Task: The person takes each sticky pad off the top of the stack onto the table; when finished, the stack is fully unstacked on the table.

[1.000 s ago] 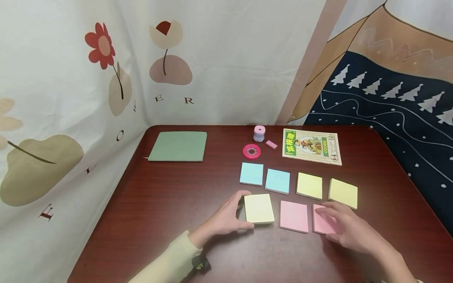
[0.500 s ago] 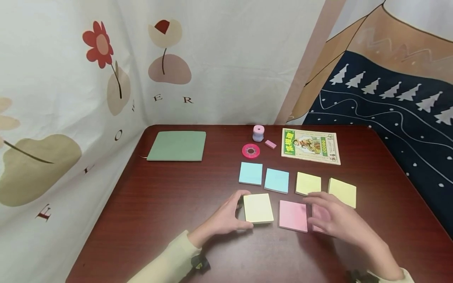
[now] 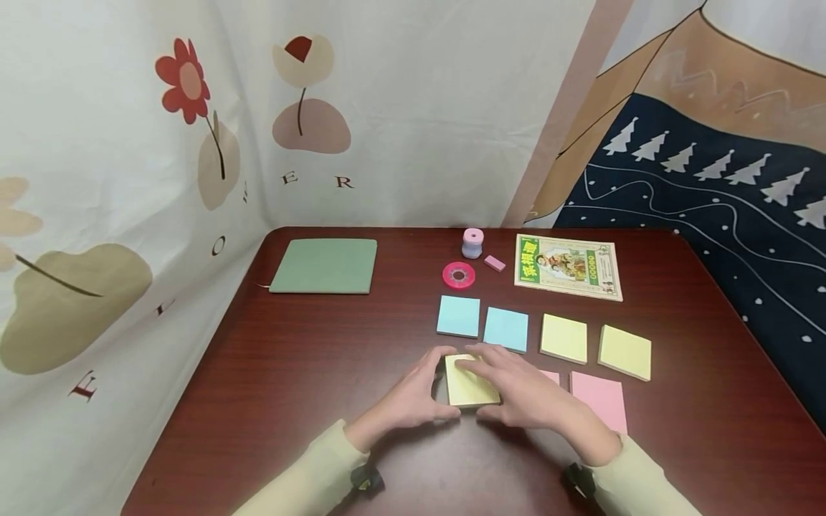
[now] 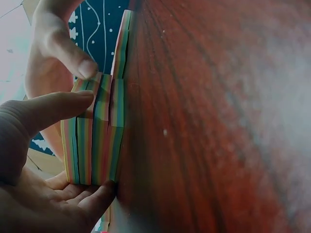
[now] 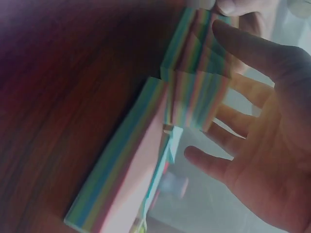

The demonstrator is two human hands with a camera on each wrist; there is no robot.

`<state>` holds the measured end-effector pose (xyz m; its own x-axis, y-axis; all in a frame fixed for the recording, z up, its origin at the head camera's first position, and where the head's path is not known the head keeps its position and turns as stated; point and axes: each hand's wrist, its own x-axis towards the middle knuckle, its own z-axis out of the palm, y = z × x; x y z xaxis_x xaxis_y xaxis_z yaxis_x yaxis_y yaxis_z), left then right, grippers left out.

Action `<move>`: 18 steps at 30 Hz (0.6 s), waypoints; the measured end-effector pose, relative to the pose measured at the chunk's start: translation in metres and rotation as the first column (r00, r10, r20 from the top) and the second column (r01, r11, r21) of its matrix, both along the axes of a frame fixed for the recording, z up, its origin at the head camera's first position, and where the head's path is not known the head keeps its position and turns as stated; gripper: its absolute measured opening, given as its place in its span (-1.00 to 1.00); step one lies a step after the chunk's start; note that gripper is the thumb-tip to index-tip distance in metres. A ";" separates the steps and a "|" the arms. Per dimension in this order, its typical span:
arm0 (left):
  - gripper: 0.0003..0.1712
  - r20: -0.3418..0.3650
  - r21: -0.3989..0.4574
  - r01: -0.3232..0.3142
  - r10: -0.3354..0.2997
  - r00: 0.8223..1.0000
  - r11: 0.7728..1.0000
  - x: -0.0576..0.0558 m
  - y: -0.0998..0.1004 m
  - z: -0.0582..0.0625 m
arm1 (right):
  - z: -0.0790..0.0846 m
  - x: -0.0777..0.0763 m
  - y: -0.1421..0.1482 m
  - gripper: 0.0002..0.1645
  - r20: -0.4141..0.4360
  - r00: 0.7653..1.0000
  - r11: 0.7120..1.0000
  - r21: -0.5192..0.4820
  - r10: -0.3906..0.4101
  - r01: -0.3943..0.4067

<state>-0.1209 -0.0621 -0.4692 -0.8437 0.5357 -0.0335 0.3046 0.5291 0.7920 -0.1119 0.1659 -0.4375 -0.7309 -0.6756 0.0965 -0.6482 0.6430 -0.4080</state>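
Observation:
On the dark red table [image 3: 310,358] lies a yellow sticky-note pad [image 3: 476,393]. My left hand [image 3: 434,383] grips its left side, thumb on the near edge and fingers on the far edge. My right hand [image 3: 493,383] lies over the pad with straight fingers on its top. The left wrist view shows the pad's striped edge [image 4: 92,141] between my thumb [image 4: 53,109] and a lower finger. In the right wrist view the pad [image 5: 194,92] stands beside a pink pad [image 5: 131,170], with the fingers [image 5: 233,53] spread.
Two blue pads [image 3: 459,316], [image 3: 506,329], two yellow pads [image 3: 564,338], [image 3: 624,351] and two pink pads [image 3: 600,400], [image 3: 551,375] lie around. Further back are a green notebook [image 3: 325,266], pink tape roll [image 3: 459,275], small sharpener [image 3: 472,244], eraser [image 3: 495,263] and booklet [image 3: 568,266].
My right hand has left the right pink pad and moved left onto the yellow pad. The left hand has kept its hold on the pad's left side.

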 end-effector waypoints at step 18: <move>0.05 -0.009 0.006 0.003 -0.003 1.000 1.000 0.000 0.002 -0.001 | 0.004 -0.003 0.009 -0.11 0.051 0.997 0.999 -0.011 -0.053 0.053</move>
<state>-0.1207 -0.0600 -0.4704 -0.8425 0.5382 -0.0232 0.3128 0.5239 0.7923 -0.1152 0.1751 -0.4334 -0.7700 -0.6346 0.0663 -0.5913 0.6706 -0.4479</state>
